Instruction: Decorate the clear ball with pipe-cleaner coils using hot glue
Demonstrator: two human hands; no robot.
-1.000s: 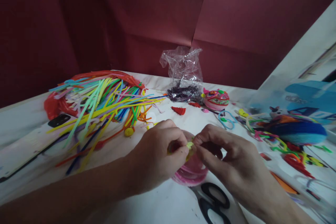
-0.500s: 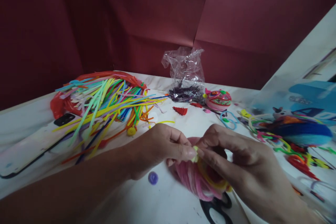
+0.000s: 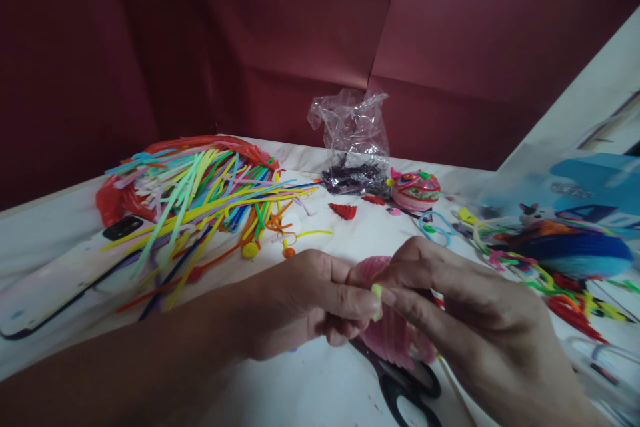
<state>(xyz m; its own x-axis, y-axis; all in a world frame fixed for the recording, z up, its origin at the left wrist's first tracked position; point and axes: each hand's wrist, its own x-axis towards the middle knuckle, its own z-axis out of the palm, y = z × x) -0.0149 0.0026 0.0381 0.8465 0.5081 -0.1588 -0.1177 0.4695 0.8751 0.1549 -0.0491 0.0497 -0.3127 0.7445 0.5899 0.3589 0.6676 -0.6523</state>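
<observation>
Left hand (image 3: pixel 320 293) pinches one side of a small yellow piece (image 3: pixel 377 301), which sits between the two hands. Just below it is a pink yarn bundle (image 3: pixel 390 335), partly covering black scissors (image 3: pixel 395 383), and right hand (image 3: pixel 460 303), narrowly closed, pinches the other side.

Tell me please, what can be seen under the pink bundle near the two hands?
Black-handled scissors lie on the white table, partly covered by the pink bundle. Whether the bundle touches them, or what else lies under it, cannot be seen.
</observation>
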